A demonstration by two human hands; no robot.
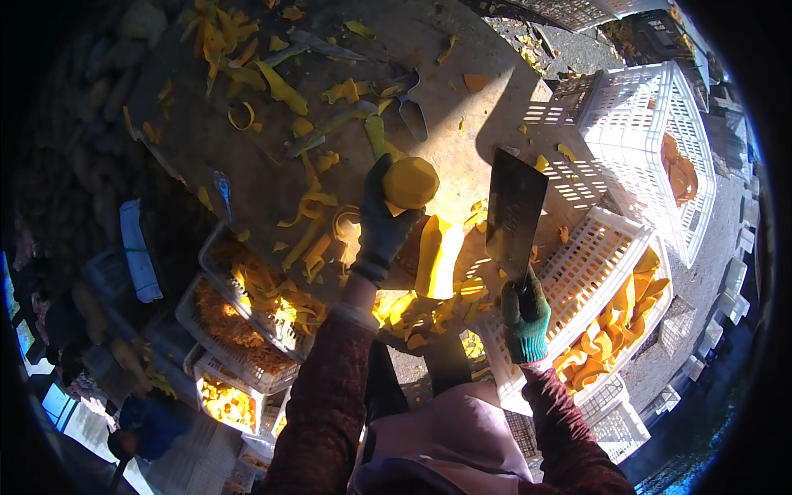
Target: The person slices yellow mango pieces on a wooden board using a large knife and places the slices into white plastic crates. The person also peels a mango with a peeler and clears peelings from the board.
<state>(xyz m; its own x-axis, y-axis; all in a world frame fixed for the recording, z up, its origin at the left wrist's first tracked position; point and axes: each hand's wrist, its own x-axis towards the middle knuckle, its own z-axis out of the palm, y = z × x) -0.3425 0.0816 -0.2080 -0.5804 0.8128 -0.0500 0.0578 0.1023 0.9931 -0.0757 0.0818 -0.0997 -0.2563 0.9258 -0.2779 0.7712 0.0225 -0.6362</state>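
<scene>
My left hand, in a dark glove, grips a peeled, faceted piece of yellow squash above the table. In my right hand, in a green knit glove, is the handle of a broad-bladed cleaver, its blade pointing away from me over the table. A peeled yellow squash piece lies between my hands at the table's near edge. Beyond my left hand a metal peeler rests among strips of peel.
At right, a white plastic crate holds orange squash pieces; another white crate stands behind it. Crates of peel and shreds stand at lower left. A blue-handled tool lies at the table's left edge. Another person is at far lower left.
</scene>
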